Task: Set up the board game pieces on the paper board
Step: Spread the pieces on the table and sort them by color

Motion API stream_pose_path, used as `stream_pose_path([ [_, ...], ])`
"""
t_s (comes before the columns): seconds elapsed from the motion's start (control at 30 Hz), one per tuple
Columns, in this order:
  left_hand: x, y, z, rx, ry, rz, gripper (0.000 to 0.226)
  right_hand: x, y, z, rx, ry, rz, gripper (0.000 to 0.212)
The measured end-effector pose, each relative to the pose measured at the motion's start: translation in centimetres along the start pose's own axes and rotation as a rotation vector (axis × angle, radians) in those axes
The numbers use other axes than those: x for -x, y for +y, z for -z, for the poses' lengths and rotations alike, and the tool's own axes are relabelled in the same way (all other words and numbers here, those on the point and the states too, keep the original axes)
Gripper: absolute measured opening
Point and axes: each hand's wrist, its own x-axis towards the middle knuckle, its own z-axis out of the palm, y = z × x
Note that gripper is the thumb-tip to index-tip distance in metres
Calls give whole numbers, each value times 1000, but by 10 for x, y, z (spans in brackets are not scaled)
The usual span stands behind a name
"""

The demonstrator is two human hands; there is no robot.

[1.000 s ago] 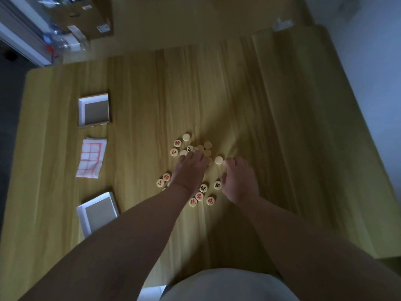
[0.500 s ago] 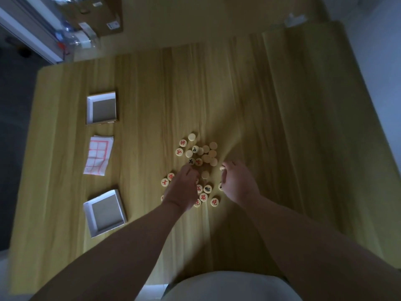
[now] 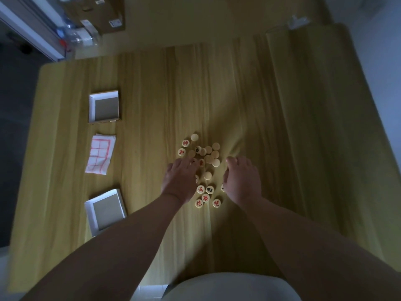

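Several round cream game pieces [image 3: 205, 158], some marked in red or black and some blank side up, lie scattered mid-table. My left hand [image 3: 180, 181] lies palm down over the left of the pile, its fingertips touching pieces. My right hand [image 3: 242, 181] is at the pile's right edge with bent fingers. They hide their tips and whatever is under them. Far to the left the folded paper board [image 3: 100, 157], white with a red grid, lies apart from both hands.
Two open white box halves lie on the left of the wooden table [image 3: 282, 127], one [image 3: 105, 107] beyond the paper board and one [image 3: 106, 210] nearer me. Cardboard boxes [image 3: 102, 16] stand on the floor past the far edge.
My left hand has drawn back toward me, uncovering pieces in the far part of the pile. My right hand has barely moved. The view has shifted slightly.
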Motion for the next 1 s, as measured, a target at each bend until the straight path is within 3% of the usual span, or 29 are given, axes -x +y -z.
stream_pose_path([
  [0.17,9,-6,-2,-53,-22,-1,61,-5,-12,-3,18,13,205,50],
  [0.37,18,-20,0,-46,28,58,51,-6,-23,-5,44,2,210,49],
  [0.63,22,-30,2,-158,121,194,15,4,-21,-13,87,56,202,25],
  [0.83,-14,-8,11,35,80,117,26,8,-11,-17,119,60,167,27],
  [1.0,-41,3,13,144,55,168,28,6,-2,-14,91,57,130,17],
])
